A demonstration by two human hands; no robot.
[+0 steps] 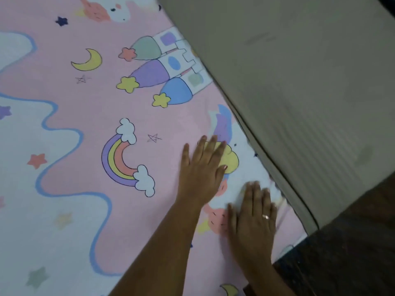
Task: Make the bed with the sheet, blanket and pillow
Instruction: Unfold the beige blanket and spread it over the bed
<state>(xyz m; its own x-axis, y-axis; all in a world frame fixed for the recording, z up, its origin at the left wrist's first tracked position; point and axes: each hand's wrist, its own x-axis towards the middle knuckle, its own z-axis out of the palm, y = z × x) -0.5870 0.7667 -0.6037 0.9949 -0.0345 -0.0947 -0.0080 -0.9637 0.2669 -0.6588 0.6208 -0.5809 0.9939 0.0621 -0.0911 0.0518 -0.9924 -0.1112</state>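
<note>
Both hands, left hand (202, 167) and right hand (254, 212), lie flat and open on the sheet (89, 129), probably smoothing wrinkles near the wall (299, 71).

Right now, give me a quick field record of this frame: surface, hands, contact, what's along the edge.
surface: pink printed sheet spread flat, with rainbow, moon and castle motifs
left hand: open, fingers straight, palm down on the sheet
right hand: open, flat on the sheet near its edge, ring on one finger
edge: grey-beige wall runs alongside the sheet
blanket, pillow: not in view
</note>
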